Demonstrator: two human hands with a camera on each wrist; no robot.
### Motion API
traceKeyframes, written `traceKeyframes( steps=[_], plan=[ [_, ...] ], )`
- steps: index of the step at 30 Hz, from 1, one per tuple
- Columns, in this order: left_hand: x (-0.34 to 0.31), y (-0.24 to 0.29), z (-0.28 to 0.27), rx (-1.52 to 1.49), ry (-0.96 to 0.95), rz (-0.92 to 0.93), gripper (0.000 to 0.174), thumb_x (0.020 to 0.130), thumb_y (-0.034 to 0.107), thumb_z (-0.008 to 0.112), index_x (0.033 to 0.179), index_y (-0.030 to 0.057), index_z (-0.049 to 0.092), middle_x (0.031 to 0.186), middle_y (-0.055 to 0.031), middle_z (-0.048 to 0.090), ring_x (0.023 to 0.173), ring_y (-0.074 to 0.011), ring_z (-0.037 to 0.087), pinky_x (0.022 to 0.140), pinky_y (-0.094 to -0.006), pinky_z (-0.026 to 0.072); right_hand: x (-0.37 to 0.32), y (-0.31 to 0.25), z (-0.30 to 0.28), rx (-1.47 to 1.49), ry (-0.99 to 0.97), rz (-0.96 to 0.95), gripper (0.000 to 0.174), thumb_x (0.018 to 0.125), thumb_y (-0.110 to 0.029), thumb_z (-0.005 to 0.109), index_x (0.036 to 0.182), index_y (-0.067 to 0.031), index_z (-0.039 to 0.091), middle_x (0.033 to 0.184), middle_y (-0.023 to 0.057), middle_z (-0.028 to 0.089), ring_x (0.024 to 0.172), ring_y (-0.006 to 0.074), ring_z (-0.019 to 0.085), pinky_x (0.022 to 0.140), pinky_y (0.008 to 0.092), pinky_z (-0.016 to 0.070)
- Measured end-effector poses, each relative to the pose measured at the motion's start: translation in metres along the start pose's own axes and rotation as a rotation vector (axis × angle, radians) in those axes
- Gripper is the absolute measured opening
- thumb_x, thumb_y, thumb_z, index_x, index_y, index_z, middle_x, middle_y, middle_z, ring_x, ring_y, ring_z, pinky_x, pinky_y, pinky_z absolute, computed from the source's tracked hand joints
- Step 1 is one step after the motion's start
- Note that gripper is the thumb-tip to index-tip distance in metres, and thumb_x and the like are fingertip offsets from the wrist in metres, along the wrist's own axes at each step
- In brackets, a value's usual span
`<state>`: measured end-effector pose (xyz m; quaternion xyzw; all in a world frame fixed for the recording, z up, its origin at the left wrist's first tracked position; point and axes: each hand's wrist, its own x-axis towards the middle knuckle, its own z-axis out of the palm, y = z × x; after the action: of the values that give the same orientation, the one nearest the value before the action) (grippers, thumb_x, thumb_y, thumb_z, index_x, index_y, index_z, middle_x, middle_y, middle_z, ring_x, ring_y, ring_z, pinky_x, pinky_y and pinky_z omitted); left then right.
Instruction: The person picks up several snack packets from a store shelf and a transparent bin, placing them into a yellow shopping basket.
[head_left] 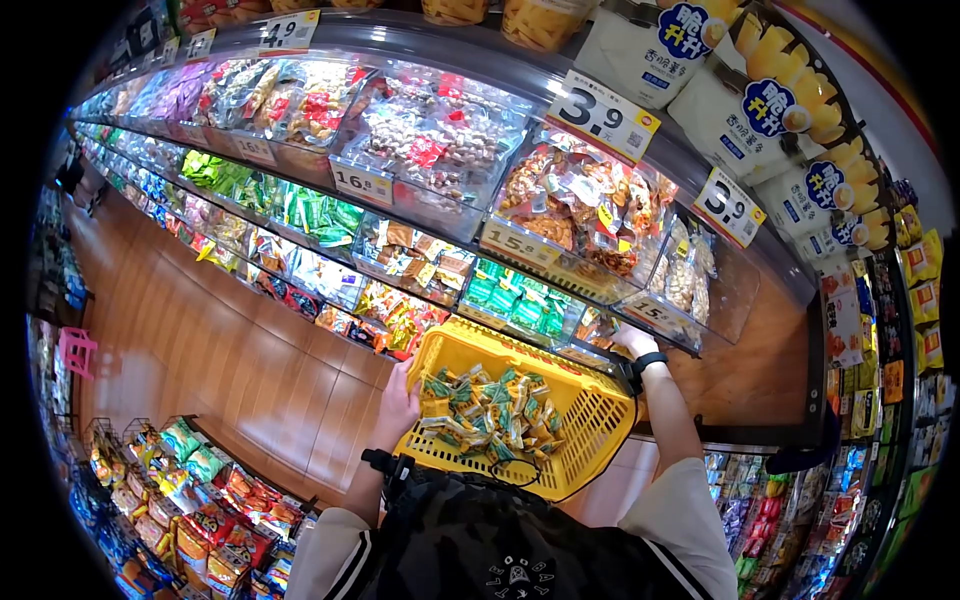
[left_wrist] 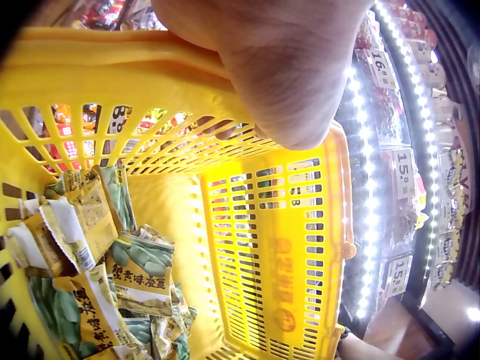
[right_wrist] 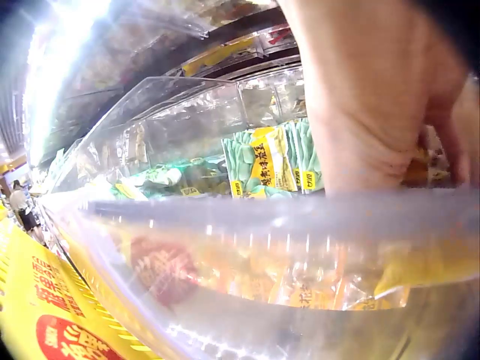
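My left hand (head_left: 399,408) grips the left rim of a yellow plastic shopping basket (head_left: 592,418). A pile of small green-and-yellow snack packets (left_wrist: 139,274) lies inside it, toward the left-hand side. My right hand (head_left: 633,341) reaches over the front wall of a clear shelf bin (right_wrist: 187,232), beyond the basket's right end. In the right wrist view its fingertips are hidden behind that wall, and I cannot tell whether they hold anything. Green-and-yellow packets (right_wrist: 259,161) stand inside beside the hand, and yellow-orange wrappers (right_wrist: 300,285) show through the wall.
Tiered shelves with clear bins and price tags (head_left: 608,116) curve above the basket. A wooden shelf board (head_left: 765,370) is right of my right hand. Bagged snacks (head_left: 220,535) fill a rack at lower left, and a pink stool (head_left: 77,352) stands on the wood-look floor (head_left: 230,340).
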<state>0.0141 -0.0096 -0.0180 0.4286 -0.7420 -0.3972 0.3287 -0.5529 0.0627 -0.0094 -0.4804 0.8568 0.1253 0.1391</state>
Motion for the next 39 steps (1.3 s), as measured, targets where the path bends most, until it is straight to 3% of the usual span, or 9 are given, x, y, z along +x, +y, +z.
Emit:
traceKeyframes(
  steps=[10,12,16,21,28,29,32,36,39],
  plan=[
    [0.0,-0.005,0.003,-0.004,0.011,0.03,0.046,0.096,0.003,0.058,0.141,0.0018,0.047,0.131,-0.0224,0.057,0.12,-0.0432,0.058,0.099,-0.045,0.0489,0.0,0.043,-0.011,0.27,-0.179,0.0,0.047,0.088,-0.038,0.073,0.119,-0.0035,0.067,0.115,0.0182,0.071,0.104,0.0275,0.066,0.089,0.0406,0.0515],
    [0.0,-0.005,0.003,-0.011,0.008,0.026,0.046,0.096,0.003,0.058,0.141,0.0016,0.047,0.13,-0.0226,0.057,0.12,-0.0435,0.057,0.099,-0.0452,0.0487,-0.022,0.033,-0.018,0.728,-0.253,0.054,0.058,0.096,-0.048,0.062,0.141,-0.0104,0.056,0.146,0.0112,0.059,0.13,0.03,0.055,0.108,0.0431,0.0433],
    [0.001,-0.005,0.003,-0.009,0.01,0.052,0.047,0.096,0.002,0.058,0.142,0.0012,0.045,0.129,-0.0234,0.056,0.12,-0.0447,0.057,0.1,-0.0457,0.0481,-0.057,0.017,-0.044,1.393,-0.182,0.257,0.034,0.092,-0.023,0.076,0.117,-0.0034,0.066,0.111,0.0047,0.067,0.101,0.0127,0.062,0.082,0.0336,0.0569],
    [0.002,-0.002,0.001,-0.01,0.001,0.05,0.047,0.096,0.001,0.057,0.142,-0.0004,0.045,0.129,-0.0239,0.056,0.12,-0.045,0.056,0.1,-0.0457,0.0476,-0.062,0.047,-0.006,2.129,-0.243,0.028,0.038,0.103,-0.014,0.062,0.139,-0.0031,0.053,0.137,0.0159,0.058,0.124,0.0331,0.058,0.099,0.059,0.0536],
    [0.002,-0.001,0.001,-0.011,-0.007,0.046,0.047,0.097,0.001,0.057,0.142,-0.0012,0.045,0.129,-0.0243,0.056,0.121,-0.0443,0.056,0.102,-0.0456,0.0465,-0.113,0.033,-0.005,2.318,-0.152,0.231,0.033,0.101,-0.009,0.06,0.131,0.0027,0.056,0.126,0.017,0.064,0.115,0.0326,0.064,0.099,0.0513,0.0548],
    [0.002,0.0,0.0,-0.011,-0.011,0.045,0.047,0.097,0.001,0.057,0.142,-0.0012,0.045,0.129,-0.0243,0.056,0.121,-0.0443,0.056,0.102,-0.0456,0.0465,-0.107,0.038,0.003,2.616,-0.709,-0.302,0.035,0.098,-0.007,0.061,0.132,0.0023,0.056,0.123,0.0177,0.065,0.11,0.0321,0.067,0.099,0.051,0.0552],
    [0.002,0.003,-0.001,0.014,-0.02,0.024,0.047,0.097,0.001,0.057,0.142,-0.001,0.044,0.13,-0.0243,0.056,0.122,-0.0441,0.056,0.103,-0.0457,0.0459,-0.167,-0.014,-0.052,2.389,-0.281,0.233,0.041,0.095,-0.004,0.062,0.134,0.0025,0.053,0.124,0.0188,0.065,0.109,0.0311,0.068,0.098,0.0482,0.0566],
    [0.001,0.003,0.0,0.017,-0.014,0.033,0.047,0.098,0.002,0.056,0.143,-0.0008,0.044,0.13,-0.0243,0.056,0.123,-0.0439,0.055,0.103,-0.0459,0.0454,-0.235,-0.054,-0.083,2.157,-0.21,-0.111,0.073,0.079,-0.013,0.081,0.142,-0.0008,0.046,0.13,0.016,0.062,0.119,0.0305,0.064,0.105,0.0415,0.0535],
    [0.001,0.005,0.0,0.021,-0.009,0.03,0.046,0.098,0.002,0.055,0.143,-0.0006,0.044,0.131,-0.0241,0.055,0.123,-0.0436,0.055,0.104,-0.0459,0.0451,-0.225,-0.036,-0.043,1.721,-0.552,-0.534,0.092,0.07,-0.02,0.087,0.148,-0.0031,0.044,0.137,0.0114,0.059,0.124,0.0231,0.061,0.107,0.0367,0.0494]
  ],
)
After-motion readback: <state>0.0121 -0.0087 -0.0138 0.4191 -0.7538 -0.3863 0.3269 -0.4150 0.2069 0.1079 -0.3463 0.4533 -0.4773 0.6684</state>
